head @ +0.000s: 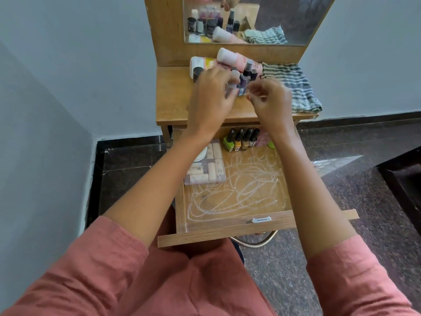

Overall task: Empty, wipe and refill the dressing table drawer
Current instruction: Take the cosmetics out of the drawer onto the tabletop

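1. Presently: found drawer (pixel 237 201) pulled well out over the lap, below the front edge of the tabletop (pixel 173 96). Floor mostly bare, streaked with pale looping marks. Cannot say whether smears or scratches.
2. Logged inside, back left, a clear box (pixel 206 166) of small pale tubes. Along the back wall, a row of nail polish bottles (pixel 241 140), upright, side by side. Judged packed to the back first, to keep the front free.
3. Placed left hand (pixel 211 99) above the tabletop, fingers curled round a small bottle (pixel 229 87) at the near edge of the bottle cluster (pixel 245 74). Looks like a lifting hold, though blurred.
4. Placed right hand (pixel 271 101) just beside the cluster, fingers bent in, thumb and forefinger tips close together. Cannot tell whether anything is pinched there.
5. Read both hands as sorting the cluster, probably choosing the next items for the drawer. A guess from the part-filled layout.
6. Noted two larger bottles (pixel 227 57) lying on their sides behind the cluster, near the mirror base. Likely laid flat against toppling.
7. Noted striped cloth (pixel 293 87) folded at the right end of the tabletop, near the right hand. Presumably kept in reach for wiping.
8. Behind all, mirror (pixel 250 19), repeating bottles and cloth.
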{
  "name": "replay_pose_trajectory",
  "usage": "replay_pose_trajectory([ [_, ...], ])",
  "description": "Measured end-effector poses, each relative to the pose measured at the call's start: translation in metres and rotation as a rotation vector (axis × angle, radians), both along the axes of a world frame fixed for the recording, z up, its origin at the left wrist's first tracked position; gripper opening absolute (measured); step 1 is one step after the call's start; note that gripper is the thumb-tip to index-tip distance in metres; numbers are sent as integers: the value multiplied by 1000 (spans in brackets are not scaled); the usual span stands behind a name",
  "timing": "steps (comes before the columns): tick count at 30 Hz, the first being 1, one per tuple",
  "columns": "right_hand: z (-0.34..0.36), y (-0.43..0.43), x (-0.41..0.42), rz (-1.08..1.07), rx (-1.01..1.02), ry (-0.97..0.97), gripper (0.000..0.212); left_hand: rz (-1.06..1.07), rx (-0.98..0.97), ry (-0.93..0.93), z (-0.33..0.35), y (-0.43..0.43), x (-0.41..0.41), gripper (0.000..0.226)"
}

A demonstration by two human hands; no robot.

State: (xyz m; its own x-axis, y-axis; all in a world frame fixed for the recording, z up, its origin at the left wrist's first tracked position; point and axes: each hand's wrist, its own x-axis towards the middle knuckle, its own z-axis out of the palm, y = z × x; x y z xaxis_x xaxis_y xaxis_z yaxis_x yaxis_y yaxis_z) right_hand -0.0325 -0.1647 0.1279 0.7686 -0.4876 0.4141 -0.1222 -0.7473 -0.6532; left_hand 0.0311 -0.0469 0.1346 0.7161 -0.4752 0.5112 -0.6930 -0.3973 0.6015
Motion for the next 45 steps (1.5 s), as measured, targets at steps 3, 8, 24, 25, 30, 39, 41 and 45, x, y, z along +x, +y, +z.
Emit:
replay_pose_trajectory([
  [3,-21,4,-20,-16,-18,77,16,-81,22,145,-25,6,-23,10],
  [8,-61,9,-35,-80,-48,198,21,-7,219,327,-71,3,-39,24],
  [24,-85,13,-15,-144,-313,317,18,-37,324,349,-86,-17,-29,20],
  [25,-84,14,-16,-133,-295,309,20,-48,324,344,-85,-15,-30,20],
  [30,-70,19,-25,-103,-86,282,26,-90,298,350,-73,-6,-33,26],
  [39,-13,16,-39,-104,-17,65,21,-153,130,257,-22,-8,-36,30],
  [41,2,12,-37,-100,-14,26,22,-158,117,225,-8,-12,-30,30],
  [45,22,2,-25,-112,14,-47,23,-150,100,165,15,-21,-14,27],
])
